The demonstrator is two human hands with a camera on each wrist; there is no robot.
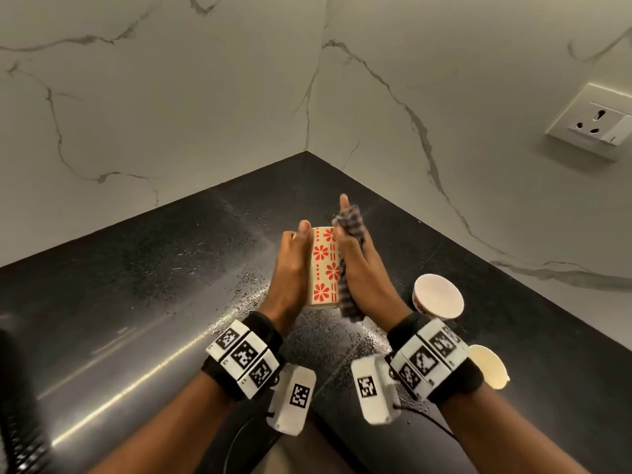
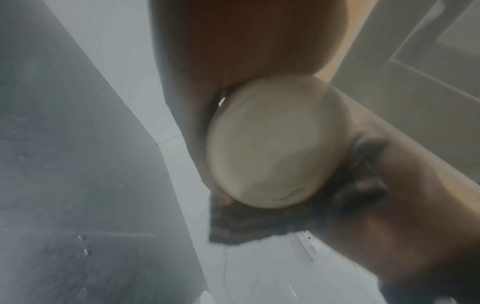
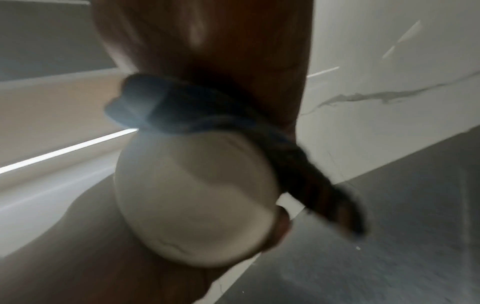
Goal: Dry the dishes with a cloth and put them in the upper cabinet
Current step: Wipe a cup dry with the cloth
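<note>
Drying now, with the patterned cup (image 1: 323, 266) held above the black counter (image 1: 136, 285), lying on its side between both palms, its flat base toward me. My left hand (image 1: 290, 268) cradles one side, thumb laid along the wall up toward the rim, so it is clamped on the cup. My right hand (image 1: 362, 268) presses the checked cloth (image 1: 349, 230) against the other side, fingers folded over a bunch of fabric near the rim; one finger sticks straight up above it. A tail of cloth hangs down past the base.

Both wrist views show that pale round base (image 2: 278, 144) squeezed between my hands, cloth wrapped along one edge, though they are blurred.

This feels like glazed ceramic to me: rigid, fairly weighty, and probably slick while wet. The counter below glistens with droplets, so a slip would likely mean a chip or a break. Best hold is across the straight wall, palm wide, never by the rim alone. The cloth is soft and gives grip, so I would let it stay between skin and glaze.

Two pale bowls (image 1: 439, 295) wait on the counter near my right wrist, one beside the other (image 1: 489, 367). The cabinet is out of sight.
</note>
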